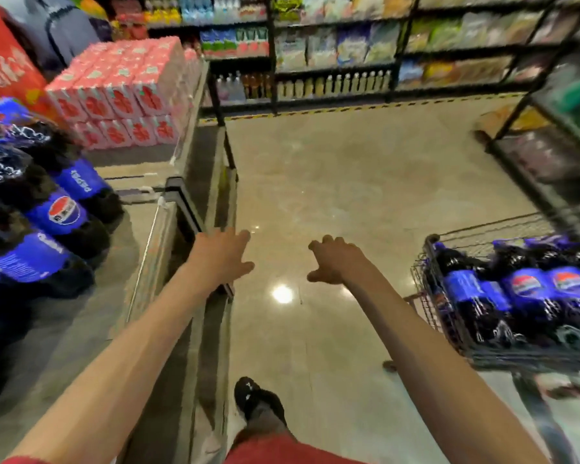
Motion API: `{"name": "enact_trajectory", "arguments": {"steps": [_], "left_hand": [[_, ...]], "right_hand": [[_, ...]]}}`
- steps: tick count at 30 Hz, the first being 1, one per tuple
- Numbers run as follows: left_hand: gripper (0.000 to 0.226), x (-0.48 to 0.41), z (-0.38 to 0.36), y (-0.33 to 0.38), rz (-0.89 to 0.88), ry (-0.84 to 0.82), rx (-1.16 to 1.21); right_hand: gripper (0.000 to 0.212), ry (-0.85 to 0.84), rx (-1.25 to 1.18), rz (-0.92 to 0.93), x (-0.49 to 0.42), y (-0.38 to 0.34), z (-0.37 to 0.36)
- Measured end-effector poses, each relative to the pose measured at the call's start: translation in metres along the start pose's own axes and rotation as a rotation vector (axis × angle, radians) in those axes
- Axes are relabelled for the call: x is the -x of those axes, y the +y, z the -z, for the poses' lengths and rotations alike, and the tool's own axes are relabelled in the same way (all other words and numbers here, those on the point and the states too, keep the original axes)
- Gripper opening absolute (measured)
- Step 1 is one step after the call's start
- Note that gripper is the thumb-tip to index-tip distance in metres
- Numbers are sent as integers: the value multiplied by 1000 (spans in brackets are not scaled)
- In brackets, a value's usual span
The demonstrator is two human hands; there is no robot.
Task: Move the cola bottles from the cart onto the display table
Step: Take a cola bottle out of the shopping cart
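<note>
Both hands empty: left hand (pixel 221 256) has fingers splayed and straight, right hand (pixel 335 261) has fingers loosely curled downward, nothing gripped. Both bare arms are stretched forward. The left hand is over the near edge of the display table (pixel 91 329), the right over the glossy floor (pixel 349 179). Pepsi bottles (pixel 523 296) lie piled in the wire cart (pixel 427 286) at right, well apart from either hand. A second Pepsi batch (pixel 57 212) lies on the table at left, cropped by the frame edge. Heavy motion blur: labels only partly legible, cart's far end cut off.
</note>
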State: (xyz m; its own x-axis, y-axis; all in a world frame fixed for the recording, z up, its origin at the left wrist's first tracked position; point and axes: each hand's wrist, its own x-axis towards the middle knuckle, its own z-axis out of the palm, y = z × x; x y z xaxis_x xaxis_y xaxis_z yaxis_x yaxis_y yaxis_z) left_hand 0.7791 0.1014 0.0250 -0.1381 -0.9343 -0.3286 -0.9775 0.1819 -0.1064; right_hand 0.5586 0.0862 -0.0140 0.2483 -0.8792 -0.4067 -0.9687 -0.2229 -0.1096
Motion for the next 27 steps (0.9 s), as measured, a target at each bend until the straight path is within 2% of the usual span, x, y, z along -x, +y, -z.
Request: {"name": "enact_trajectory", "arguments": {"steps": [7,15,20,24,27], "left_hand": [[63,-27,17,140,-252,21,-150],[60,-54,32,289,-551,42,-195],[56,-68,34,381,-694,49,-183],[52,-84,37,447,-764,30,-178],[53,-96,45,486,-806,9,-191]], "right_hand": [[68,16,-143,-281,91,115,-28],[59,6,-266,-561,177,217,-58],[53,4,-335,-672,212,284,-70],[64,-30,-336,-714,232,339,-74],[57,-28,-346,-741,239,379,-80]]}}
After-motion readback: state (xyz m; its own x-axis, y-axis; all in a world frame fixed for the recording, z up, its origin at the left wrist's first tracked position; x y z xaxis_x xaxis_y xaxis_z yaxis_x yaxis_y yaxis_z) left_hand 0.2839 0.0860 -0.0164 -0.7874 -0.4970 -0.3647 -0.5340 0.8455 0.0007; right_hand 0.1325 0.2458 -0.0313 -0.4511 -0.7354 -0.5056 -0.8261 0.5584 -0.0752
